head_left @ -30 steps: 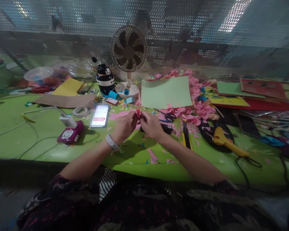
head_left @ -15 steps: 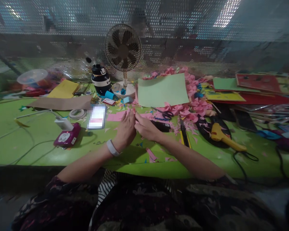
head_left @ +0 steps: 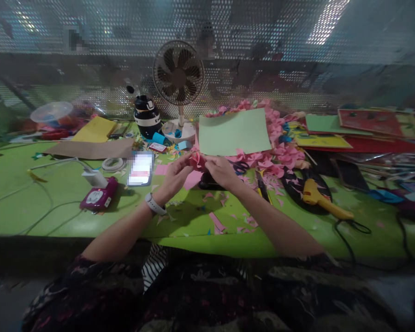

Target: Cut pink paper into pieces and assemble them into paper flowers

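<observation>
L hand (head_left: 175,178) & R hand (head_left: 223,173) close tog. now, fingertips pinching folded pink paper (head_left: 197,160) btwn them over the green counter (head_left: 188,223), lit phone (head_left: 140,168) off L.

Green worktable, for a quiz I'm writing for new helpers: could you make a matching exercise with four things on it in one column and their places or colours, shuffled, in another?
Things
1. Pink paper piece
2. Glue gun
3. Adapter
4. Large paper sheet

Places and colours
A. White, on the purple socket unit
B. Pale green, beside the pink paper pile
C. Between the left hand and the right hand
D. Yellow, partly over a black disc

Pairs: 1-C, 2-D, 3-A, 4-B
</observation>
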Motion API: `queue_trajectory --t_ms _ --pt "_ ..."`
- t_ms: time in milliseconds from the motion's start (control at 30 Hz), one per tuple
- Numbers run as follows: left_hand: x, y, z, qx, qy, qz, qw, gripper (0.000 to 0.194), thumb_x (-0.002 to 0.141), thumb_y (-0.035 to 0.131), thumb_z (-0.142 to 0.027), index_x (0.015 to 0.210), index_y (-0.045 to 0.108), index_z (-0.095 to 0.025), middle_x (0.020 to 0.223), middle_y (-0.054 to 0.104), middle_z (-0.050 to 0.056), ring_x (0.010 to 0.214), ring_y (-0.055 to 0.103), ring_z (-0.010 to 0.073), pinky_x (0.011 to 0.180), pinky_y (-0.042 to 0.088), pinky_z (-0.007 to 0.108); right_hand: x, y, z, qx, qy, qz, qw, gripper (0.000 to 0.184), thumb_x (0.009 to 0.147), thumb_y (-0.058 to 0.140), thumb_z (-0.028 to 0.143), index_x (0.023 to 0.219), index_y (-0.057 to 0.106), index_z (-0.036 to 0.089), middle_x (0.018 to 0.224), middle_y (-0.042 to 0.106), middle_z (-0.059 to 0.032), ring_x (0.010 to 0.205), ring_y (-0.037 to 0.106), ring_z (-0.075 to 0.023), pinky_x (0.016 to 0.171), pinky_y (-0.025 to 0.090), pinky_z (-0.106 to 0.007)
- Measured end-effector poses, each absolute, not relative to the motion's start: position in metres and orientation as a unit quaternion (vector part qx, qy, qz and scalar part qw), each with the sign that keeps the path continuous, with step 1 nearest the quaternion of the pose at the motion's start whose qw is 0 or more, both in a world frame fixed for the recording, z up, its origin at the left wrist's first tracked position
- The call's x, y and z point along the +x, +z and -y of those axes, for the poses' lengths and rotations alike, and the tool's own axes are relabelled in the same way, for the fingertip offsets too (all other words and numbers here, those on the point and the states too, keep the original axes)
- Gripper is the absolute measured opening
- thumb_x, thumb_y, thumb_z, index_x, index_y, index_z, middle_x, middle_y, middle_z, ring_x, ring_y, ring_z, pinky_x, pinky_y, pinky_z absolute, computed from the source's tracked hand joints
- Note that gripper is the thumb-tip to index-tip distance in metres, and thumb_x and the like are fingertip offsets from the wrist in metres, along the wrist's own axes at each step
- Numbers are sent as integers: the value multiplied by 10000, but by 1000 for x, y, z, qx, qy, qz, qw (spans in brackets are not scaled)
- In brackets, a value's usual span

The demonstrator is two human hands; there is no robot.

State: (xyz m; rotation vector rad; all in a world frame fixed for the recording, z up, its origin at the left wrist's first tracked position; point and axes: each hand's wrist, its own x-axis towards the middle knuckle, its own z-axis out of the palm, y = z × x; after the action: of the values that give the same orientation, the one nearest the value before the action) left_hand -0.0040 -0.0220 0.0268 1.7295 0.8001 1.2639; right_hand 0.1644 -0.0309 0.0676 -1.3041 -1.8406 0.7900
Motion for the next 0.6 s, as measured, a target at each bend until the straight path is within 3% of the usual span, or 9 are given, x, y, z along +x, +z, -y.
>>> queue_trajectory --t_ms 167,367,600 --pt "-4 20 17 660 518 -320 440 431 896 609 -278 1316 615 -177 1032 754 84 898 713 161 805 595 298 166 64 27 -514 296 716 368 260 824 406 236 662 602 186 624 595 -13 605 523 -152 583 364 -261" --pt "-13 16 9 661 517 -394 376 504 842 649 -220 1334 636 -111 782 750 34 670 661 133 654 545 251 167 69 35 -487 269 747 364 325 796 544 252 1000 783 170 880 777 -35 753 671 -175 712 483 -266" --pt "-17 19 11 712 519 -404 247 445 849 631 -199 1288 692 -162 964 801 77 748 714 158 710 581 268 166 60 32 -509 166 762 364 270 852 598 215 1033 798 191 989 808 -59 814 725 -206 770 517 -293"
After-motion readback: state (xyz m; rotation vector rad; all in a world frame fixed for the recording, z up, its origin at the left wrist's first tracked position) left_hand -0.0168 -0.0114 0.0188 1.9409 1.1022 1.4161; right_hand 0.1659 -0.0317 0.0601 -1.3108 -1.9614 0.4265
